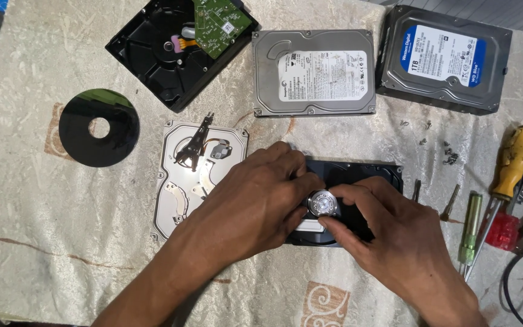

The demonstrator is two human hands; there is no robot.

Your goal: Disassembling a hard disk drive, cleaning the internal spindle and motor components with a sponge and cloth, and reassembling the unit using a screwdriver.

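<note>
— What have you got under the hands right now?

— I'm over the black hard-drive casing [358, 172] lying in the middle of the cream patterned cloth [43, 242]. My left hand [255, 203] lies across its left half, fingers curled down onto the casing, pinning it. My right hand [394, 233] comes in from the lower right, thumb and forefinger pinched narrow round the small shiny spindle hub [324, 203] at the drive's centre.

— So which stage is that?

— I'd judge it's the hub being worked at the spindle — the grip is set, and the hub looks seated on the drive. Whether it is loose I can't tell.

— What does the next move want?

— A steady brace from the left hand and a straight, even pull or twist from the right, I think; the hub is small and slick, so it could slip.

— What's about you?

— Just left, touching my left hand, the silver drive lid [198, 175] with a head arm on it. Further left, a black platter [99, 127]. Above, an opened drive with a green circuit board [220, 21], a grey sealed drive [313, 72] and a blue-labelled drive [443, 57]. At right, loose screws [449, 154], a green screwdriver [471, 227] and a yellow-handled screwdriver [516, 160].
</note>
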